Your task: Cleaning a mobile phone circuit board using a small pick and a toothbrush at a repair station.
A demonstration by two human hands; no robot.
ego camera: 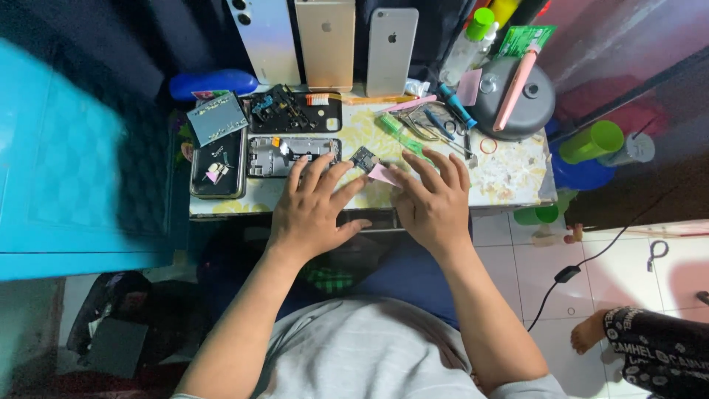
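My left hand rests on the small table, its fingertips pinching a small dark circuit board. My right hand lies beside it, its fingers holding a pink triangular pick that touches the board's lower edge. Just left of the board lies an opened phone frame with its insides bare. Another opened phone body sits behind it.
Three phones lean face-down against the back wall. Tweezers, screwdrivers and a green tool lie at centre right. A dark round device stands right. A blue cabinet is left; another person's foot shows on the tiled floor.
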